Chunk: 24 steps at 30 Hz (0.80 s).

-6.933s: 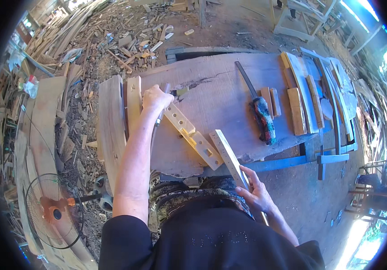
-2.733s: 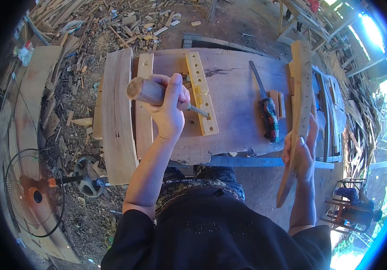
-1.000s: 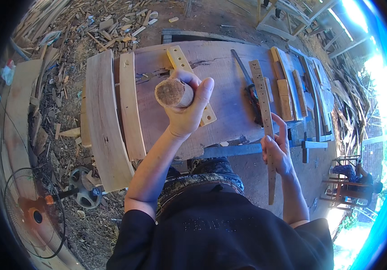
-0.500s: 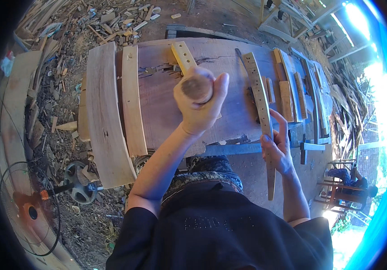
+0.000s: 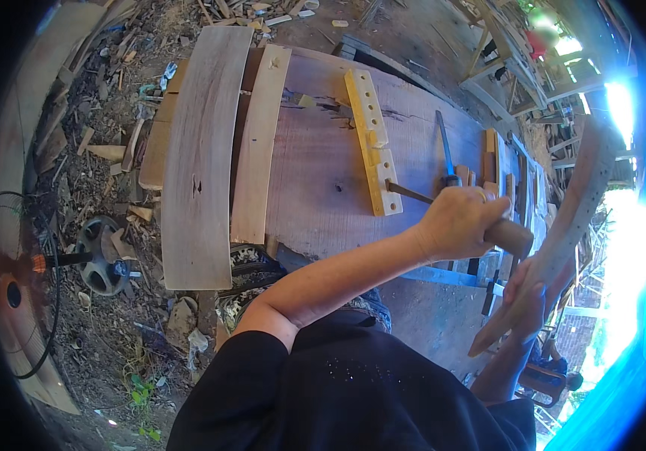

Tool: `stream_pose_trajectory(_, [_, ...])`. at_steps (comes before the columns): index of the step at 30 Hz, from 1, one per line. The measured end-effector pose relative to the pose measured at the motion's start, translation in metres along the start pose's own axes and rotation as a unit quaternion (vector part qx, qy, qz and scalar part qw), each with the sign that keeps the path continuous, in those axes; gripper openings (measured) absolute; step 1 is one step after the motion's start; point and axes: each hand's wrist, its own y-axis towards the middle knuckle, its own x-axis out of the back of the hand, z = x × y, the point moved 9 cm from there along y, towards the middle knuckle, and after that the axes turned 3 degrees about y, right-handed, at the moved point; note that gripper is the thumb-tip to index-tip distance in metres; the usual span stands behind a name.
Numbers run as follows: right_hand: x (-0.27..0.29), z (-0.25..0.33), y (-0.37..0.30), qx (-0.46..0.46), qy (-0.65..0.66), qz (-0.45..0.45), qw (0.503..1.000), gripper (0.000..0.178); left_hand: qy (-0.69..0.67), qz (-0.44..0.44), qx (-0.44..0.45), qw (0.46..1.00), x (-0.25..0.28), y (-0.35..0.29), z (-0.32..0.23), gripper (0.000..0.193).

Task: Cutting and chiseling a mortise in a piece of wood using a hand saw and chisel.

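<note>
My left hand (image 5: 458,222) is closed round the wooden handle of a chisel (image 5: 514,239). Its thin dark blade slants left, with the tip against a yellowish wooden piece (image 5: 372,150) that has a row of square-looking holes and lies on the broad plank bench (image 5: 323,180). On the right, my right hand (image 5: 527,304) grips a long, slightly curved wooden slat (image 5: 582,192) near its lower end. The slat is raised beside the bench, dotted with small holes and slightly blurred. Beyond my left hand lies a slim tool (image 5: 445,146) with a bluish shaft.
Two boards lie across the bench's left part, a wide greyish one (image 5: 202,158) and a narrower pale one (image 5: 261,143). More wood pieces (image 5: 490,154) sit at its right end. A fan (image 5: 18,293) stands at the lower left. Wood scraps (image 5: 124,60) litter the ground.
The slat has been lifted off the bench by my right hand and moved right. My left hand has moved right, tilting the chisel from near upright. The view has shifted.
</note>
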Motion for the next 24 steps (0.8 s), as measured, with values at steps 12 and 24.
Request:
stream_pose_trajectory(12, [0.062,-0.048,-0.03,-0.089,0.056,0.088,0.99,0.066,-0.048,-0.009,-0.042,0.998,-0.001,0.003,-0.009,0.03])
stream_pose_trajectory(24, [0.044,-0.041,-0.03,-0.07,0.104,0.064,0.99,0.058,-0.037,-0.033,-0.049,0.998,0.002,-0.003,-0.011,0.028])
